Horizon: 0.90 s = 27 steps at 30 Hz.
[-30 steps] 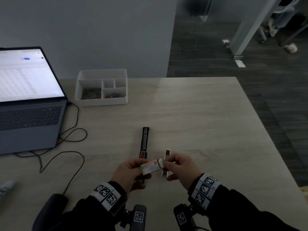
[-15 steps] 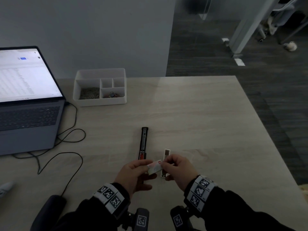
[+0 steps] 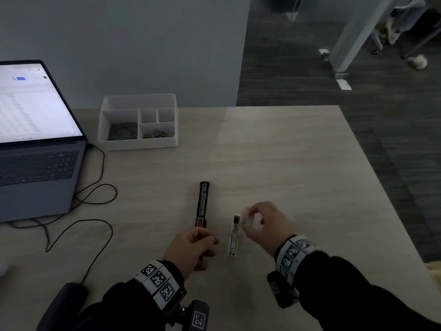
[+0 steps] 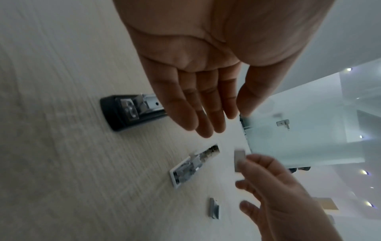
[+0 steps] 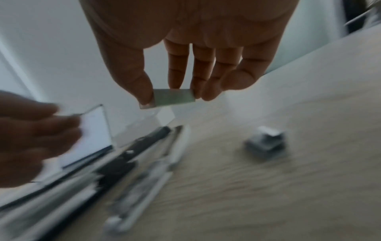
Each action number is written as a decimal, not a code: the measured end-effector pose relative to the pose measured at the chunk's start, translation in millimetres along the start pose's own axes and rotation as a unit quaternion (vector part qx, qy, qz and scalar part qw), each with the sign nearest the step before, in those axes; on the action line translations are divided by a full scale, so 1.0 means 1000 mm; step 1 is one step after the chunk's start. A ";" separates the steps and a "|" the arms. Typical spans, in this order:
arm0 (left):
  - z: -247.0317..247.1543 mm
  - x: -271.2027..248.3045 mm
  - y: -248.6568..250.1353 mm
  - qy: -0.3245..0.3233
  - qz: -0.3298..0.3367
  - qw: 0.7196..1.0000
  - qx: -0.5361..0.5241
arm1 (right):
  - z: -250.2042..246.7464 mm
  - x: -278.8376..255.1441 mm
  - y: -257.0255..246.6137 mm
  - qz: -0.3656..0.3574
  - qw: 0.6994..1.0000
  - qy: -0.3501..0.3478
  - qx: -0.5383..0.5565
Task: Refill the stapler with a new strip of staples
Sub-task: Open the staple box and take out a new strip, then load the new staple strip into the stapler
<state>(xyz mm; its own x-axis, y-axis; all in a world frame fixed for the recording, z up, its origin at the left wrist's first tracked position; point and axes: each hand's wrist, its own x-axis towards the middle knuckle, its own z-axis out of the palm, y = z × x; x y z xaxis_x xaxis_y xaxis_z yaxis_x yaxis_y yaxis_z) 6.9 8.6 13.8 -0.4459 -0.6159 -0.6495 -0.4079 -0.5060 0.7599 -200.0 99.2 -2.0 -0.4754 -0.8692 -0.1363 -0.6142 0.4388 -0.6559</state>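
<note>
The stapler lies opened on the table as a black part (image 3: 202, 204) (image 4: 128, 114) and a white part (image 3: 233, 235) (image 4: 193, 164) side by side. My right hand (image 3: 260, 220) (image 5: 185, 78) hovers just right of the white part and pinches a small staple box (image 3: 247, 218) (image 5: 174, 97) (image 4: 239, 159) between thumb and fingers. My left hand (image 3: 194, 244) (image 4: 206, 106) holds nothing, its fingers relaxed near the black part's near end. A small metallic stack of staples (image 4: 214, 208) (image 5: 266, 143) lies on the table by my right hand; the head view hides it.
An open laptop (image 3: 35, 139) stands at the left with a cable (image 3: 95, 194) looping over the table (image 3: 286, 163). A white divided tray (image 3: 138, 101) with small office items sits at the back. The table's right edge drops to dark floor.
Both hands held the staple box together before. My left hand has let go and drawn back left; my right hand has carried the box to the right, past the white part.
</note>
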 end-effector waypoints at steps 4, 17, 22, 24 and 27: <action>-0.012 0.005 0.000 0.058 0.004 0.998 0.004 | -0.019 0.033 0.035 0.100 0.988 -0.047 -0.105; -0.026 0.021 -0.025 0.141 0.014 0.982 0.128 | -0.012 0.003 0.046 0.097 0.982 -0.103 -0.123; -0.022 0.017 -0.026 0.143 0.018 0.978 0.151 | 0.000 -0.015 0.056 0.092 0.981 -0.121 -0.120; -0.020 0.014 -0.022 0.149 0.025 0.977 0.151 | 0.002 -0.018 0.055 0.096 0.983 -0.121 -0.103; -0.018 0.009 -0.015 0.139 0.049 0.978 0.146 | 0.004 -0.024 0.042 0.108 0.990 -0.087 -0.029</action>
<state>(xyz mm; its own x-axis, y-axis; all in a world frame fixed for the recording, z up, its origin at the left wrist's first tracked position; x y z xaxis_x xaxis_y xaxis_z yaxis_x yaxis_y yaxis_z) 23.7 -0.1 -3.3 -0.2771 -0.8142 -0.5101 -0.6017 -0.2669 0.7528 -212.0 137.4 -29.8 -0.4863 -0.7779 -0.3980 -0.5479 0.6263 -0.5546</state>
